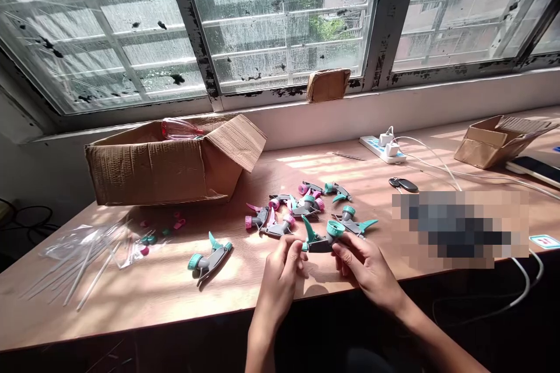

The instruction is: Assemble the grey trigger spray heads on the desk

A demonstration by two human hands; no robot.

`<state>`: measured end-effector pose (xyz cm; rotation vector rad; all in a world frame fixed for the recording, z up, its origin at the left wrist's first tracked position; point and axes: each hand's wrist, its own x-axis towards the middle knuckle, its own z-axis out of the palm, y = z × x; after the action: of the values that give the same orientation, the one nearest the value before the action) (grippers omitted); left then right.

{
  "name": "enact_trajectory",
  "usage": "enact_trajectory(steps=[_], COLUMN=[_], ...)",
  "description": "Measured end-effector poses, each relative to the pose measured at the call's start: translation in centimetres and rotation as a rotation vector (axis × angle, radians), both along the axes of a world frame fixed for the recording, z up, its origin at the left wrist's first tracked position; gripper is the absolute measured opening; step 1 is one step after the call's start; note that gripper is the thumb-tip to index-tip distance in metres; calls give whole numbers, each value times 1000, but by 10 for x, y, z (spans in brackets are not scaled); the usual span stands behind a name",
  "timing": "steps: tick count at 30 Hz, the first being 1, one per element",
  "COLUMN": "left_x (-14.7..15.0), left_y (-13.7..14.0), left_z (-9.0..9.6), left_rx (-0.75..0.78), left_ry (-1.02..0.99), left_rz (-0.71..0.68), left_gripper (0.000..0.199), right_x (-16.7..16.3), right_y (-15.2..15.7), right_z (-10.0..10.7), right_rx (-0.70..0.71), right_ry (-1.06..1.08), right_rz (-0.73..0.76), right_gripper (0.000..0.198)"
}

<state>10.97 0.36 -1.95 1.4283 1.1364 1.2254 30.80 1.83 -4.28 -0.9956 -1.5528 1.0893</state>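
Note:
Between my two hands, near the table's front edge, is a grey and teal trigger spray head (321, 243). My left hand (284, 265) pinches its teal nozzle end. The fingers of my right hand (361, 259) close round the other end, by the teal screw collar. Just beyond lies a pile of spray heads, some with pink parts (275, 226), some with teal parts (352, 221). Another teal and grey spray head (210, 259) rests alone to the left of my hands.
Thin clear tubes (87, 268) and a plastic bag (72, 242) lie at left, near small pink and teal caps (149, 239). A cardboard box (144, 175) holding a reddish clear bottle (181, 129) stands behind. At right are a power strip (380, 150), a smaller box (483, 143) and a blurred patch.

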Motion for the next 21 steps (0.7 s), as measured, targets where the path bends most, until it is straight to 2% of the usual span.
enact_trajectory(steps=[6, 10, 13, 19, 21], left_x=[4, 3, 0, -2, -1], left_y=[0, 2, 2, -4, -5], left_z=[-4, -8, -5, 3, 4], left_rx=[-15, -56, -29, 154, 176], left_ry=[63, 9, 20, 181, 186], left_rz=[23, 4, -30, -70, -87], left_gripper=[38, 33, 30, 19, 17], right_x=[1, 0, 0, 6, 7], right_y=[-1, -2, -2, 3, 4], right_z=[-4, -2, 2, 5, 5], right_rx=[70, 88, 101, -96, -112], right_ry=[-30, -45, -85, -31, -3], right_rz=[-53, -35, -24, 90, 97], right_gripper=[33, 33, 36, 48, 48])
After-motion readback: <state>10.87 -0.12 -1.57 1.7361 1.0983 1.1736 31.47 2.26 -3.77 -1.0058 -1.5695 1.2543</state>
